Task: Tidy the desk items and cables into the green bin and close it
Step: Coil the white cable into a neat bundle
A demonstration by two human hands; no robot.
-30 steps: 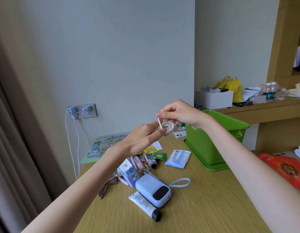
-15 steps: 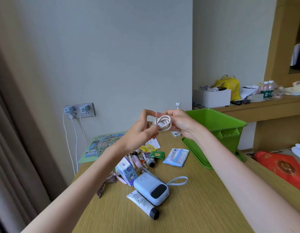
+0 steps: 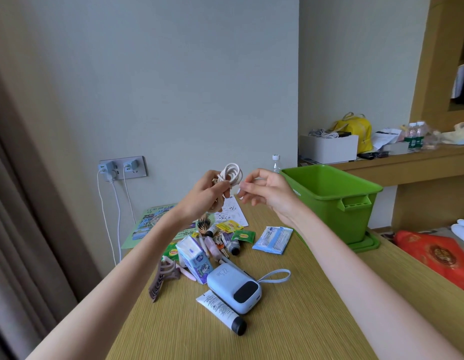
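I hold a coiled white cable point(image 3: 232, 174) up above the desk, gripped in my left hand point(image 3: 206, 197). My right hand point(image 3: 268, 193) is just to the right of the coil, and its thumb and forefinger pinch the cable's loose end. The open green bin point(image 3: 355, 203) stands on its lid point(image 3: 367, 245) at the right of the desk, close behind my right hand. Below my hands lie a blue power bank point(image 3: 236, 289), a white tube point(image 3: 221, 310), a tissue pack point(image 3: 195, 258), a hair claw point(image 3: 163, 279), a wipes pack point(image 3: 272, 240) and tea bags point(image 3: 242, 236).
A map leaflet point(image 3: 147, 224) lies at the desk's far left. Two chargers with hanging white cables sit in the wall socket point(image 3: 121, 167). A water bottle point(image 3: 276, 162) stands behind the bin. A red bag point(image 3: 438, 253) lies to the right. Curtains hang at the left.
The coil has passed fully into my left hand. My right hand has drawn a little to the right and now pinches only the cable's end.
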